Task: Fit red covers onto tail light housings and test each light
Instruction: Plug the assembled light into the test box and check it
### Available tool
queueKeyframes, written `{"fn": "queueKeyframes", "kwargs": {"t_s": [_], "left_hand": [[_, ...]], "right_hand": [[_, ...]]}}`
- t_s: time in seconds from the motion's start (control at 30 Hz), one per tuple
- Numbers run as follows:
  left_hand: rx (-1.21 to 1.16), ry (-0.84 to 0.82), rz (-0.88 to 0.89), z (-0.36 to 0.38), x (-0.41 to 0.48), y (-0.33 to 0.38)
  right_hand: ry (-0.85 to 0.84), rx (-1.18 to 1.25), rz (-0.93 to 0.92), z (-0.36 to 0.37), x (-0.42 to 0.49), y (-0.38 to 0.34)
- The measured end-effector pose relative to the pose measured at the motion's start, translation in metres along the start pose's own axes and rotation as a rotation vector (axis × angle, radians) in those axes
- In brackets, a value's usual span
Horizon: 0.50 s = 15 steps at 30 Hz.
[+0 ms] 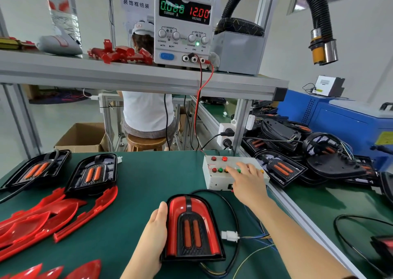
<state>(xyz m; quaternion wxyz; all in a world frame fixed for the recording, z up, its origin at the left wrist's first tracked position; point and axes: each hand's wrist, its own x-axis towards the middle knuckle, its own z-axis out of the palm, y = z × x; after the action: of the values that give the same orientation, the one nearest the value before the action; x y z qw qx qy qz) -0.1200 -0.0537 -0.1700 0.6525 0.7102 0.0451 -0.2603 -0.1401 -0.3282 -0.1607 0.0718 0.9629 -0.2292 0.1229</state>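
Note:
A tail light with its red cover fitted (192, 228) lies on the green mat in front of me, its white plug (229, 235) joined to thin wires. My left hand (156, 234) rests flat against its left side, thumb at the top edge. My right hand (247, 182) reaches over the white test box (212, 177), fingers stretched out onto its row of coloured buttons. Two bare black housings (93, 175) (37, 170) sit at the left, with loose red covers (49, 215) in front of them.
The DC power supply (184, 23) on the shelf reads 12.00 V, with red and black leads running down to the test box. A heap of black housings (308, 157) lies at the right past an aluminium rail. A person sits behind the bench.

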Motion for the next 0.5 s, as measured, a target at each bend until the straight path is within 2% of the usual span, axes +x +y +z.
{"fn": "queueKeyframes", "kwargs": {"t_s": [0.3, 0.5], "left_hand": [[-0.101, -0.029, 0.016, 0.001, -0.001, -0.001], [-0.089, -0.027, 0.0, 0.0, 0.0, -0.002]], "right_hand": [[-0.006, -0.09, -0.02, -0.003, 0.001, -0.005], [-0.088, 0.093, 0.06, -0.006, 0.001, 0.008]]}}
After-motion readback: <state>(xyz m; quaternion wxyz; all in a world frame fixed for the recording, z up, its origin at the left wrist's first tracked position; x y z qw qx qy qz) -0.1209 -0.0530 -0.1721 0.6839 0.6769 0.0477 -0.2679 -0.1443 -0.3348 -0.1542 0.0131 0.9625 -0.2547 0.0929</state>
